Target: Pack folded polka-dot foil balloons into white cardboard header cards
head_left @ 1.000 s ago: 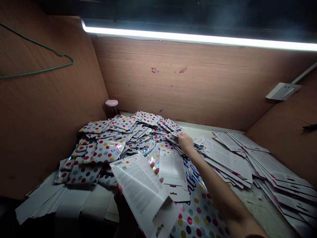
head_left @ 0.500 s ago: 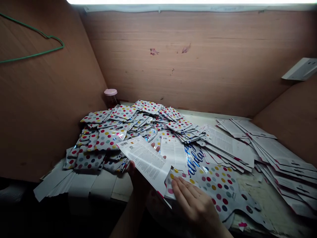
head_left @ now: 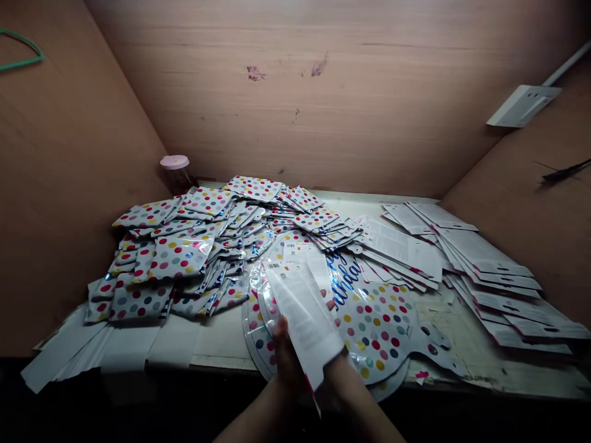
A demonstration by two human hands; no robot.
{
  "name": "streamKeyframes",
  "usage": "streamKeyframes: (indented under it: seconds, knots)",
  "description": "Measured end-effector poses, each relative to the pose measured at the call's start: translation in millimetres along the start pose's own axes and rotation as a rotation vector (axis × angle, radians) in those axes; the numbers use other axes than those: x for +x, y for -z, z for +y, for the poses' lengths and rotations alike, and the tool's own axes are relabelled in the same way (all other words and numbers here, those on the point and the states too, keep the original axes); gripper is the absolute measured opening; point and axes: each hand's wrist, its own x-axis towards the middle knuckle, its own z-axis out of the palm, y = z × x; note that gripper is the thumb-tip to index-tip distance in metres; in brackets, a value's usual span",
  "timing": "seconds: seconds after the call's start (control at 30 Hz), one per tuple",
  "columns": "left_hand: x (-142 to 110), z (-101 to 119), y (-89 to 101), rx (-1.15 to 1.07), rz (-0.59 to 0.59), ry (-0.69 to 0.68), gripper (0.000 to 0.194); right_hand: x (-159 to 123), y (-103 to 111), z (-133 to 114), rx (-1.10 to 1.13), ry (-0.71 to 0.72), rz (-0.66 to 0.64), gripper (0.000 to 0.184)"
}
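My left hand (head_left: 282, 351) grips a white printed card (head_left: 305, 320) from below, near the table's front edge. My right hand (head_left: 339, 363) is mostly hidden under the same card, only the wrist and a fingertip show. Beneath the card lies a flat round foil balloon (head_left: 378, 320) with coloured dots and blue lettering. A second white card (head_left: 307, 258) rests on the balloon just behind.
A heap of folded polka-dot foil packs (head_left: 184, 246) fills the left of the table. White printed cards (head_left: 475, 258) fan out on the right. A pink-lidded jar (head_left: 174, 172) stands in the back left corner. Wooden walls enclose three sides; a wall socket (head_left: 524, 104) sits at upper right.
The view dropped and shifted. My right hand came back from the pile, pressed on the balloon, then went under the card. The card tilted upright toward me.
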Motion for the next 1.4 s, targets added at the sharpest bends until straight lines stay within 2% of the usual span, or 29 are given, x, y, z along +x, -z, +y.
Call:
streamKeyframes:
  seconds: [0.07, 0.17, 0.23, 0.27, 0.33, 0.4, 0.47, 0.5, 0.53, 0.6, 0.67, 0.77, 0.9, 1.07, 1.3, 1.4]
  knots:
    - [4.7, -1.6, 4.0, -0.006, 0.037, 0.022, 0.09, -2.2, 0.7, -0.8, -0.037, -0.027, -0.014, 0.054]
    - [19.8, 13.0, 19.7, 0.118, 0.147, -0.044, 0.085, -23.4, 17.8, -5.0, -0.041, 0.045, -0.071, 0.049]
    - [29.1, 20.2, 32.3, 0.295, 0.226, -0.087, 0.071, -40.1, 30.5, -1.0, 0.038, 0.041, 0.004, 0.039]
    - [32.1, 20.6, 37.9, 0.371, 0.25, -0.101, 0.068, -46.1, 34.1, 5.0, 0.081, -0.01, 0.084, 0.033]
    - [33.3, 15.5, 46.2, 0.46, 0.268, -0.124, 0.077, -51.4, 32.7, 24.9, 0.109, -0.159, 0.249, 0.026]
    - [28.0, 7.2, 50.7, 0.51, 0.293, -0.168, 0.089, -50.3, 21.6, 49.8, 0.077, -0.233, 0.29, 0.023]
    - [18.2, 1.2, 52.8, 0.775, 0.33, -0.287, 0.083, -47.7, 7.2, 71.1, 0.037, -0.248, 0.255, 0.021]
    - [12.5, -0.2, 53.5, 0.993, 0.301, -0.355, 0.073, -46.7, 1.1, 78.5, 0.022, -0.258, 0.239, 0.02]
    - [7.0, -0.6, 54.2, 1.237, 0.22, -0.41, 0.062, -45.9, -3.2, 83.4, 0.013, -0.268, 0.222, 0.018]
    - [-2.4, 0.3, 56.0, 1.659, -0.028, -0.447, 0.046, -44.5, -6.2, 87.3, 0.002, -0.277, 0.189, 0.017]
    - [-8.3, 1.3, 58.4, 1.844, -0.213, -0.406, 0.051, -42.5, -2.8, 87.6, -0.007, -0.276, 0.172, 0.017]
    - [-11.6, 0.8, 62.1, 1.932, -0.25, -0.385, 0.072, -38.5, 6.9, 90.4, -0.001, -0.26, 0.151, 0.015]
    - [-11.9, -1.7, 65.7, 1.952, -0.275, -0.392, 0.088, -34.9, 13.8, 98.7, 0.044, -0.206, 0.119, 0.016]
    - [-11.9, -3.0, 66.6, 1.974, -0.27, -0.384, 0.086, -35.2, 14.9, 104.0, 0.067, -0.213, 0.07, 0.016]
    - [-11.9, -2.8, 65.2, 1.977, -0.274, -0.389, 0.082, -26.1, 4.0, 105.2, -0.149, -0.188, -0.024, 0.019]
    - [-12.6, -1.0, 66.5, 1.981, -0.289, -0.411, 0.082, -34.1, 9.1, 96.8, -0.181, -0.164, -0.057, 0.02]
